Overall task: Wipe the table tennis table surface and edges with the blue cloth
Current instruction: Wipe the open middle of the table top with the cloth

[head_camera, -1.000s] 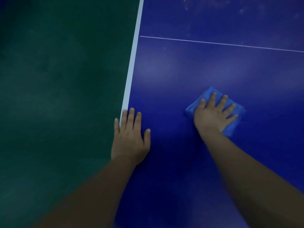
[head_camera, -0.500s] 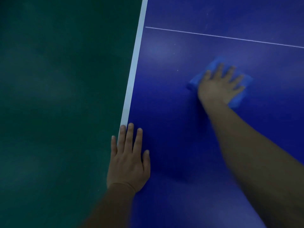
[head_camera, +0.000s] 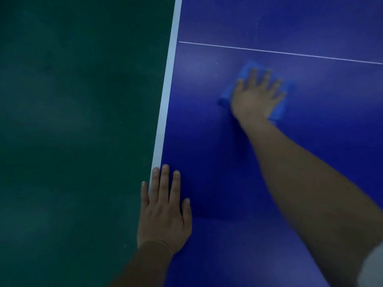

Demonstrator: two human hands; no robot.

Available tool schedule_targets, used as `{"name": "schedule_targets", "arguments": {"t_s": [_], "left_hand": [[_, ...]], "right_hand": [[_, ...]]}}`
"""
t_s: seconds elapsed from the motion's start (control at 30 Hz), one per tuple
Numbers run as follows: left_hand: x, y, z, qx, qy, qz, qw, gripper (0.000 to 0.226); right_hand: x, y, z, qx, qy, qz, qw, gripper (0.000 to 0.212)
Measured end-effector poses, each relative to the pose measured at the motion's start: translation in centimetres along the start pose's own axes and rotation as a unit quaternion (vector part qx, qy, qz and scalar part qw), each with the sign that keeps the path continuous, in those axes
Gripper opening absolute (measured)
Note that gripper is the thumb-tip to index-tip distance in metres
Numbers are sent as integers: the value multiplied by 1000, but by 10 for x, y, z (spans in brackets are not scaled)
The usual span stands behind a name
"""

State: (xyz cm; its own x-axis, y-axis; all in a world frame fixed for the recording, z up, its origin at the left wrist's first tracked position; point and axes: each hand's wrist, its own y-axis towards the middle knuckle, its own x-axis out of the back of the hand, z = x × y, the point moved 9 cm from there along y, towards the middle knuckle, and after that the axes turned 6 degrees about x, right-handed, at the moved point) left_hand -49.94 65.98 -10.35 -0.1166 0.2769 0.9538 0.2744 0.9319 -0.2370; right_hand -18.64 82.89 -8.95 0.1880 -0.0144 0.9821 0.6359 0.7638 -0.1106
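right hand (head_camera: 257, 98): flat, fingers spread, pressing the blue cloth (head_camera: 278, 109) on the table (head_camera: 217, 162)
left hand (head_camera: 164, 212): flat, fingers straight, holding nothing, at the white edge line (head_camera: 165, 100)

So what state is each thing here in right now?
blue cloth: bunched flat on the table, pinned under the right hand, blurred.
right hand: fingers spread, pressing the cloth.
left hand: flat, fingers straight, resting at the table's white edge stripe.
table tennis table: few pale specks near the cloth.
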Motion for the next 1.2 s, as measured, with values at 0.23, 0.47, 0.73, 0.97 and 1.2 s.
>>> {"name": "schedule_targets", "arguments": {"t_s": [0.23, 0.47, 0.73, 0.97, 1.2], "left_hand": [[29, 37, -5, 14, -70, -16, 997, 69], [28, 113, -30, -40, -32, -36, 998, 73], [28, 112, -32, -46, -38, -31, 998, 70], [25, 113, -32, -49, -50, -36, 997, 67], [25, 113, -35, -79, -70, -8, 994, 73]], "right_hand": [[-18, -39, 59, 261, -58, 29, 963, 60], [-4, 26, 21, -14, 3, -12, 1000, 64], [-19, 20, 90, 294, -82, 13, 952, 60], [-15, 35, 80, 56, -11, 9, 998, 64], [-20, 23, 102, 118, -65, 12, 991, 61]]}}
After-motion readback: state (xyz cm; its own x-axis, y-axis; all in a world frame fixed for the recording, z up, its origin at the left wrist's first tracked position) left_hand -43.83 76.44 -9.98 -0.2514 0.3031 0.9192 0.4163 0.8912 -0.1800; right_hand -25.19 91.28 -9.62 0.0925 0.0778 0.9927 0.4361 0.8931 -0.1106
